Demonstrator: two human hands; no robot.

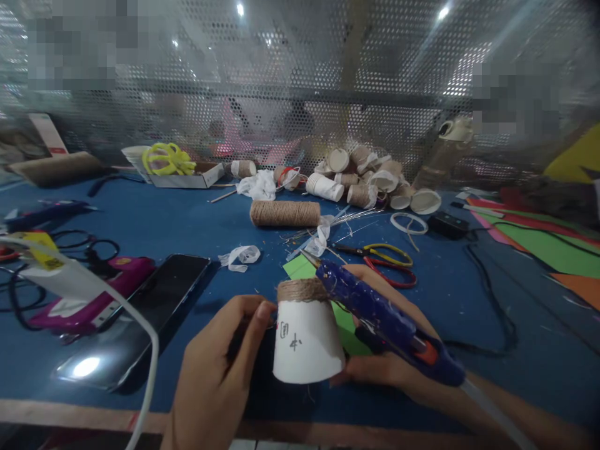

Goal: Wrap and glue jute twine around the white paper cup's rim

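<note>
A white paper cup (307, 344) stands upside down between my hands, with dark handwriting on its side. Brown jute twine (302, 290) is wound around its upper end. My right hand (391, 370) grips a blue hot glue gun (375, 306), a glue stick trailing from its rear; a fingertip of this hand also touches the cup's lower right edge. The gun's nozzle points up and left, over the twine band. Beside the cup's left side, my left hand (220, 359) has thumb and forefinger pinched together; whatever they hold is too small to make out. Green paper (347, 328) lies behind the cup.
A twine spool (285, 214) lies beyond the cup. Scissors (391, 262) rest behind my right hand. A phone (159, 300), a purple device (100, 300) and a white cable (135, 319) occupy the left. Several twine-wrapped cups (360, 194) are piled before the perforated metal screen (300, 100).
</note>
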